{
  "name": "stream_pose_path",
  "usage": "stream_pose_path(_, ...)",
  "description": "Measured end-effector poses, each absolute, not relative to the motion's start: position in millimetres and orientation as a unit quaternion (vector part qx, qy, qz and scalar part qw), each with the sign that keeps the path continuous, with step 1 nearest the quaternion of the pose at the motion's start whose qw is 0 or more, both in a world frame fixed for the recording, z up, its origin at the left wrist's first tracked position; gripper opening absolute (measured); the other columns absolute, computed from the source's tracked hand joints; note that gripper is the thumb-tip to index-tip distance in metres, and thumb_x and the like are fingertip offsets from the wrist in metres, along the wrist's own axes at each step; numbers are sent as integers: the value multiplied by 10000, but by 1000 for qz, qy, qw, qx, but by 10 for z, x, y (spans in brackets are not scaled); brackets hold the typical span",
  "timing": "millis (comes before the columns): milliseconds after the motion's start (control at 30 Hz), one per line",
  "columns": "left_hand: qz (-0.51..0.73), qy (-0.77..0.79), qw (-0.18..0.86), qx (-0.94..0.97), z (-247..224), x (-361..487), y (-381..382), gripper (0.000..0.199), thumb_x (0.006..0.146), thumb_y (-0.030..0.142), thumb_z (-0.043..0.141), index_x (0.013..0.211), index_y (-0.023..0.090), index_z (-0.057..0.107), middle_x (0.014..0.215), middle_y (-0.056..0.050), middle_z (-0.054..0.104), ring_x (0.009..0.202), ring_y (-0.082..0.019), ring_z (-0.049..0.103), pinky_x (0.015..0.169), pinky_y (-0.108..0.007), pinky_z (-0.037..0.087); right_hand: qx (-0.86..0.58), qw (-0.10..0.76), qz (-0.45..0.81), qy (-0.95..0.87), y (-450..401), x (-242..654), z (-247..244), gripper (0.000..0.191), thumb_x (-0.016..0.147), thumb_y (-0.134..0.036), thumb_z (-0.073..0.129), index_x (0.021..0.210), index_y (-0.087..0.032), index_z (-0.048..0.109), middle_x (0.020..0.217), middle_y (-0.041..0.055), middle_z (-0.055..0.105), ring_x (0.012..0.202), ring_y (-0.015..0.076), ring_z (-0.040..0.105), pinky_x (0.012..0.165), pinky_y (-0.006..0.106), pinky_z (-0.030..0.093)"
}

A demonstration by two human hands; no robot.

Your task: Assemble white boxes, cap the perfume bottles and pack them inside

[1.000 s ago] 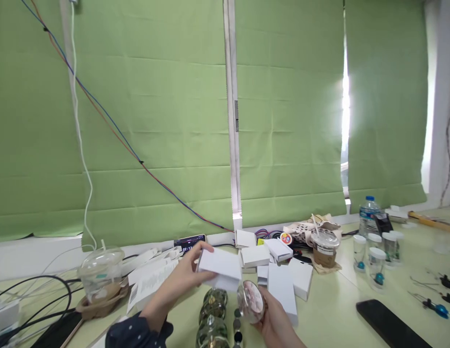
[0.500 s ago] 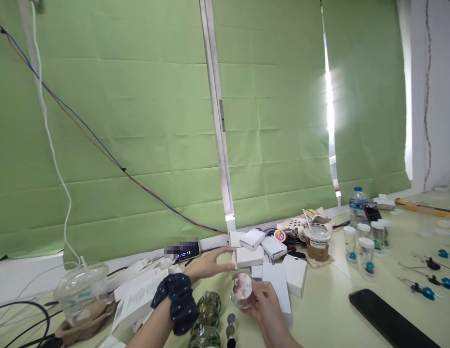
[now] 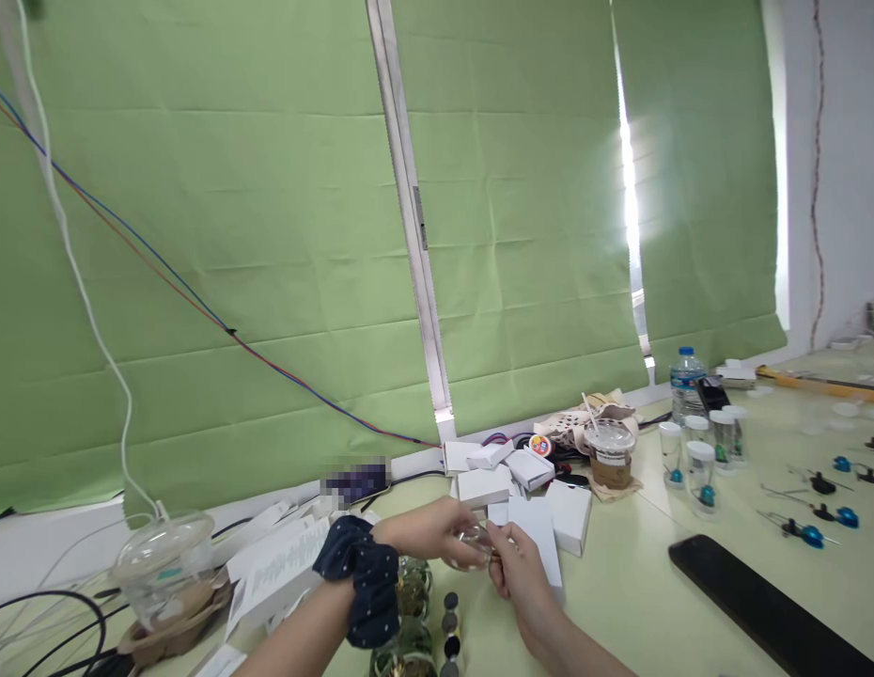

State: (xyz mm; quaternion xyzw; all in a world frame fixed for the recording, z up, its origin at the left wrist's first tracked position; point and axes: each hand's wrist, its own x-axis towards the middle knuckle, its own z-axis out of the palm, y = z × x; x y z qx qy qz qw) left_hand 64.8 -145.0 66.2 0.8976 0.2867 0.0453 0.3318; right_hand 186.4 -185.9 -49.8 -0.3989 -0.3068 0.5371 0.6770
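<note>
Both hands meet over a small clear jar (image 3: 471, 548) near the table's middle. My left hand (image 3: 437, 528), with a dark dotted scrunchie (image 3: 363, 578) on its wrist, closes over the jar from the left. From the right, my right hand (image 3: 518, 564) pinches the jar's edge between thumb and fingers. The fingers cover much of the jar, and its label does not show. Below my left wrist stand green glass jars (image 3: 403, 649), partly hidden by the arm. Beside them runs a row of small round discs (image 3: 450, 622), dark and metallic.
White boxes (image 3: 483, 487) are piled behind the hands. A lidded drink cup (image 3: 611, 461) and a water bottle (image 3: 686, 384) stand to the right, with white-capped vials (image 3: 701, 475). A long black object (image 3: 754, 602) lies at front right; a clear tub (image 3: 165, 564) sits left.
My left hand has moved right and closed over the jar. The jar has turned, so its pink label no longer shows. The view has shifted slightly.
</note>
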Motion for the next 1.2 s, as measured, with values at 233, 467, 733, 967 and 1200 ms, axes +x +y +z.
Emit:
stream_pose_path(233, 43, 320, 403, 857, 756, 498, -1395, 230, 678, 392, 756, 762, 178, 760, 699, -36, 753, 647, -215, 662, 598, -278, 503, -353, 655, 569, -350, -1903, 1803, -460, 509, 580, -654, 701, 635, -180, 525, 385, -76, 474, 369, 45, 342, 410, 182, 168)
stream_pose_path(467, 84, 322, 453, 827, 829, 361, -1351, 241, 658, 394, 770, 748, 170, 780, 720, -66, 774, 661, -268, 670, 695, -391, 523, -251, 679, 603, -335, -1908, 1829, -448, 425, 552, -493, 828, 729, -153, 643, 587, -50, 553, 497, 69, 409, 484, 199, 297)
stream_pose_path(733, 265, 347, 460, 773, 625, 71, -1207, 404, 747, 506, 682, 933, 152, 736, 940, -74, 759, 881, -255, 667, 845, -344, 476, -307, 665, 534, -422, -1896, 1869, -586, 376, 662, -460, 784, 834, -179, 604, 799, 43, 720, 788, 169, 586, 699, 254, 383)
stream_pose_path(967, 402, 426, 440, 681, 113, -229, -1085, 538, 579, 622, 758, 859, 169, 681, 932, -94, 733, 939, -272, 637, 888, -360, 439, -347, 655, 490, -459, -1776, 1694, -850, 207, 636, -302, 731, 723, -202, 573, 758, 51, 711, 738, 213, 621, 663, 289, 414)
stream_pose_path(1200, 395, 451, 478, 642, -241, -309, -1167, 458, 567, 549, 793, 795, 171, 667, 868, -82, 731, 891, -272, 653, 834, -364, 450, -395, 629, 443, -503, -1709, 1613, -998, 52, 661, -202, 612, 711, -204, 626, 710, 24, 659, 722, 221, 621, 655, 300, 434)
